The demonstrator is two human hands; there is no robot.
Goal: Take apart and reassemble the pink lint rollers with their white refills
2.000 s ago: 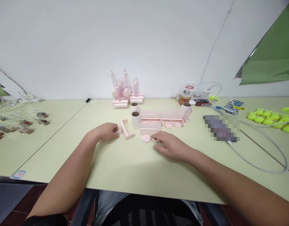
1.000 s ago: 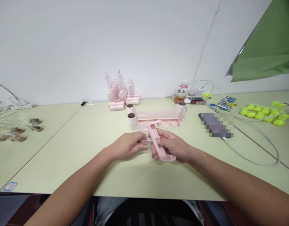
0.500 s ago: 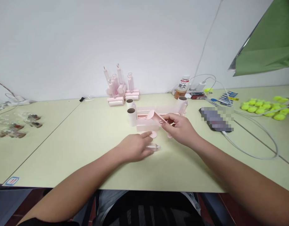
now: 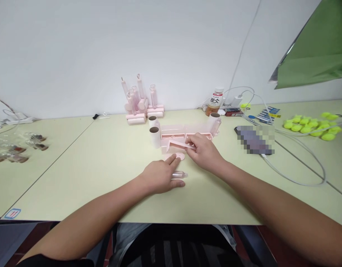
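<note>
My right hand (image 4: 203, 151) pinches one end of a long pink plastic piece (image 4: 176, 145), which has a bent flap at its left end. It is held low over the front part of the pink parts on the table. My left hand (image 4: 160, 175) rests on the tabletop with fingers stretched and thumb apart. Its fingertips touch a flat pink disc (image 4: 181, 157). A clear tube (image 4: 179, 174) lies between its fingers and thumb, partly covered by the hand. Behind both hands lie open pink trays (image 4: 173, 136) with clear covers.
White paper-like rolls (image 4: 155, 139) stand left of the trays, another roll (image 4: 214, 118) at right. Assembled pink pieces (image 4: 136, 118) stand by the wall. A bottle (image 4: 214, 102), a phone (image 4: 253, 141) on a cable, and several yellow-green items (image 4: 306, 128) are at right. Bagged items (image 4: 13, 155) lie left.
My right hand has lowered the pink piece and moved left, turning it more level. My left hand stays by the disc and tube, its thumb now farther out.
</note>
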